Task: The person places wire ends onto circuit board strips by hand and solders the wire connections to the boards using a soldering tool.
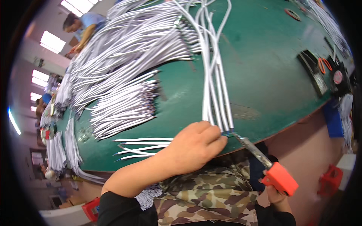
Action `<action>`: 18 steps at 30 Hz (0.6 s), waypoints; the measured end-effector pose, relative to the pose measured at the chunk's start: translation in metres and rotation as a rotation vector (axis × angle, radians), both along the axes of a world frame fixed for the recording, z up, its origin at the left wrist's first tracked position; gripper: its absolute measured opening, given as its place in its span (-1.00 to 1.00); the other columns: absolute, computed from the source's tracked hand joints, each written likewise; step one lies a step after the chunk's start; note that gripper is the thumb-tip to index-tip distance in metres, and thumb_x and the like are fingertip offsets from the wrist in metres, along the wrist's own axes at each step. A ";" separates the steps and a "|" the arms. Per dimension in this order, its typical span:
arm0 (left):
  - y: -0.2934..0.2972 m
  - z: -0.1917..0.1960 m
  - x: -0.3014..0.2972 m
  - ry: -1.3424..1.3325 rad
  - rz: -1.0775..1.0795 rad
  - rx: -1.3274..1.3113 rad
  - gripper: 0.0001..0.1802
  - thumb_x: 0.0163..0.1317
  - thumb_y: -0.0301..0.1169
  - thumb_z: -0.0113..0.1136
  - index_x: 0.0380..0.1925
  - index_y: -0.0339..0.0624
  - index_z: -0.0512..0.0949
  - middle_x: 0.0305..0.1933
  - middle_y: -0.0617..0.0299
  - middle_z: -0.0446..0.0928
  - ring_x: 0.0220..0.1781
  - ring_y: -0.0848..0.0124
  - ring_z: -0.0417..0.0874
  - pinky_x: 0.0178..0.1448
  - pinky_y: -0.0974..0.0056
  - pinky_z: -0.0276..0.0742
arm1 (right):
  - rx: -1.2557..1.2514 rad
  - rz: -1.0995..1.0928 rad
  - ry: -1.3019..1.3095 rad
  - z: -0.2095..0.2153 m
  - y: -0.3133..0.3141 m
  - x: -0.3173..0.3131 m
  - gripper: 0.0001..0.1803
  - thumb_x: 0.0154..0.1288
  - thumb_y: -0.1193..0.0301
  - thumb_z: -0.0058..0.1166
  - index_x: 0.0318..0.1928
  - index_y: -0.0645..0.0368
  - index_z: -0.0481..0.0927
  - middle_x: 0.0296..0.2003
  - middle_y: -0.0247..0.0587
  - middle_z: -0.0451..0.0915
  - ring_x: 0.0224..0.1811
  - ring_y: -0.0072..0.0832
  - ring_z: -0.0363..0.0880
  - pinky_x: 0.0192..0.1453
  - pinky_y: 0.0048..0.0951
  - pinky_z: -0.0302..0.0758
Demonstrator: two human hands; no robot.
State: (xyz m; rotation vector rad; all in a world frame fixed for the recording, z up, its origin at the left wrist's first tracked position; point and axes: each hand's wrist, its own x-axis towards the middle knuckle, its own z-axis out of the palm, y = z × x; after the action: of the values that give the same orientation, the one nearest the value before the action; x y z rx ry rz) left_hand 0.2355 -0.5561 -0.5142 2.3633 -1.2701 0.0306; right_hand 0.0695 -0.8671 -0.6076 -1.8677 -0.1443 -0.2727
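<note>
My left hand (196,147) is closed at the near ends of several white cables (218,94), which run away from me across the green table (264,75). Its fingertips are partly hidden, and small blue wire ends show beside them. My right hand (277,196) grips a soldering iron (281,179) by its red handle, below the table edge. The iron's metal barrel slants up to the left, its tip close to the cable ends; whether they touch I cannot tell. Under my left wrist lie a few short white cables (145,142) with stripped coloured ends.
A bundle of short white cables (124,107) lies left, with a large heap of long ones (124,52) beyond. Tape (292,14), orange-handled scissors (324,65) and a black tray (313,73) sit on the right. Another person (86,26) works at the far left.
</note>
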 end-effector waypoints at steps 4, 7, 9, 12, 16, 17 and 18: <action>0.024 0.009 -0.012 -0.069 0.122 -0.067 -0.63 -0.01 -0.56 0.28 -0.11 -0.21 0.62 -0.23 0.14 0.53 -0.20 0.15 0.59 -0.16 0.13 0.54 | -0.046 0.047 -0.020 -0.007 -0.018 -0.008 -0.79 0.18 0.30 0.17 -0.31 0.20 0.61 -0.40 -0.13 0.63 -0.46 -0.20 0.55 -0.39 -0.24 0.41; 0.063 0.020 -0.012 -0.117 0.416 0.059 -0.75 0.06 -0.58 0.30 -0.20 -0.21 0.61 -0.20 0.06 0.57 -0.19 0.09 0.64 -0.15 0.08 0.58 | -0.018 -0.016 -0.010 0.008 -0.007 -0.001 -0.76 0.25 0.24 0.17 -0.29 0.19 0.61 -0.35 -0.11 0.65 -0.44 -0.26 0.57 -0.37 -0.29 0.45; 0.093 0.020 -0.010 -0.135 0.608 0.235 -0.81 0.09 -0.56 0.29 -0.24 -0.24 0.60 -0.20 0.06 0.57 -0.17 0.04 0.62 -0.09 0.08 0.57 | 0.008 -0.054 0.000 0.016 0.002 0.005 -0.73 0.29 0.21 0.16 -0.28 0.18 0.61 -0.34 -0.11 0.66 -0.43 -0.30 0.57 -0.36 -0.32 0.47; 0.122 0.015 -0.015 -0.192 0.617 0.331 -0.82 0.11 -0.59 0.24 -0.24 -0.25 0.60 -0.22 0.08 0.56 -0.14 0.07 0.61 -0.08 0.08 0.56 | 0.064 -0.049 -0.017 0.020 0.007 0.012 -0.70 0.33 0.17 0.16 -0.28 0.17 0.61 -0.35 -0.12 0.66 -0.45 -0.36 0.57 -0.34 -0.37 0.50; 0.118 0.014 -0.013 -0.269 0.551 0.424 -0.78 0.08 -0.59 0.19 -0.21 -0.25 0.59 -0.24 0.10 0.54 -0.16 0.11 0.59 -0.10 0.09 0.55 | 0.036 0.002 -0.078 0.019 0.003 0.015 -0.73 0.31 0.21 0.18 -0.28 0.17 0.62 -0.35 -0.09 0.67 -0.47 -0.35 0.59 -0.35 -0.36 0.50; 0.117 0.017 -0.011 -0.245 0.525 0.492 -0.75 0.07 -0.58 0.17 -0.19 -0.26 0.58 -0.25 0.10 0.53 -0.17 0.13 0.59 -0.09 0.11 0.55 | 0.031 0.009 -0.099 0.019 0.003 0.016 -0.74 0.30 0.21 0.19 -0.28 0.17 0.62 -0.36 -0.09 0.67 -0.47 -0.35 0.59 -0.36 -0.36 0.49; 0.116 0.019 -0.009 -0.222 0.493 0.560 -0.72 0.05 -0.57 0.15 -0.17 -0.27 0.57 -0.26 0.11 0.52 -0.18 0.14 0.58 -0.09 0.12 0.55 | 0.027 0.003 -0.098 0.019 0.003 0.015 -0.74 0.30 0.21 0.19 -0.28 0.17 0.62 -0.36 -0.09 0.67 -0.47 -0.35 0.59 -0.36 -0.36 0.49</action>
State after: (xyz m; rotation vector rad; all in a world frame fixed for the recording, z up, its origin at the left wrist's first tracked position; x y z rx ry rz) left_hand 0.2265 -0.4397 -0.4948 3.1896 -0.8188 0.1060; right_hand 0.0850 -0.8646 -0.5889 -1.8278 -0.2100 -0.3625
